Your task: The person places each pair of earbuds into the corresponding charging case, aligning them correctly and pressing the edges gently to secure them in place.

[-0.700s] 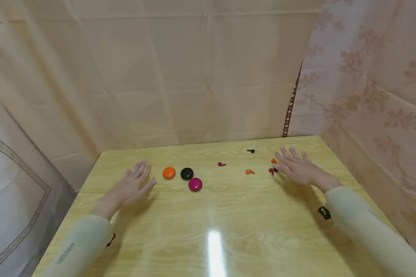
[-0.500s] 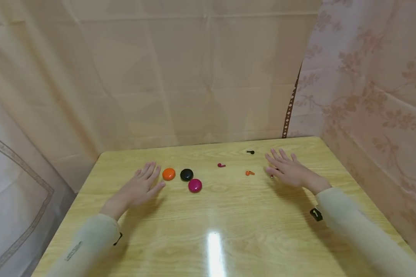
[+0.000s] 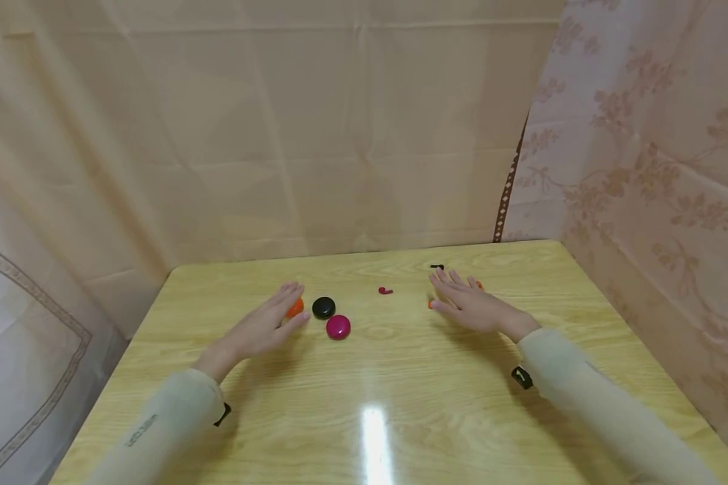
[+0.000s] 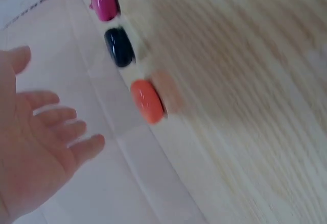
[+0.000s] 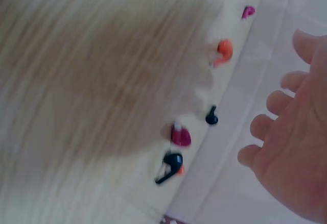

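My left hand hovers over the table with straight fingers, partly covering an orange round earbud case in the head view. Beside that case lie a black round case and a magenta round case; all three show in the left wrist view. Above the loose earbuds is my right hand, fingers extended, holding nothing. The right wrist view shows a magenta earbud, an orange earbud and a black earbud apart. Close together lie another magenta earbud, another black earbud and a mostly hidden orange one.
A light wood-grain table fills the lower view, with a bright light reflection near its front. A beige curtain hangs behind its far edge. Floral cloth hangs on the right and pale cloth on the left.
Both hands have moved inward over the table, the left hand rightward over the orange case and the right hand leftward over the earbuds. The cases and earbuds have stayed put.
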Demonstrator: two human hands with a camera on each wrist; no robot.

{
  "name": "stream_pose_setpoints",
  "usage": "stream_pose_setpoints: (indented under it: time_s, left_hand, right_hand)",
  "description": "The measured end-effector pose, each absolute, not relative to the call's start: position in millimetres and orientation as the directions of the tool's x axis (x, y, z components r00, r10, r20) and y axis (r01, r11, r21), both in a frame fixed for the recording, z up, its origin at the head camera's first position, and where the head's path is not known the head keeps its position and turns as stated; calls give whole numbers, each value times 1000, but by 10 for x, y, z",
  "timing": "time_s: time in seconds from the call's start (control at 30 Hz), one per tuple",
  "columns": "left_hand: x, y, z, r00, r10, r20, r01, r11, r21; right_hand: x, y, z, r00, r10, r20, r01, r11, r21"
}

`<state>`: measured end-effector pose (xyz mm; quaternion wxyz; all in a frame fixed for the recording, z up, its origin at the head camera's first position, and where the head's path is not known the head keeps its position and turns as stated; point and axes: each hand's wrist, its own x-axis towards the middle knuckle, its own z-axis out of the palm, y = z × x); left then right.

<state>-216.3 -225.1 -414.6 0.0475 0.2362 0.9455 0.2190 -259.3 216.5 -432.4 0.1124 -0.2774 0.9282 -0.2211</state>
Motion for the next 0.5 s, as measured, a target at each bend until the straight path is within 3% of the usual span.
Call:
stream_pose_setpoints:
  time_s: [0.2,0.5]
  left_hand:
    - [-2151,-2099,-4160,-900,427,94,419,782,462]
    - [-2165,-1959,-4189,-908,405,-104,247,720,649]
  right_hand:
    - [-2634,1909,-4334,-805,-588,-82,-441,685,-580]
    - [-2715,1415,-4313,-733,-676,-78,-508,621,-597]
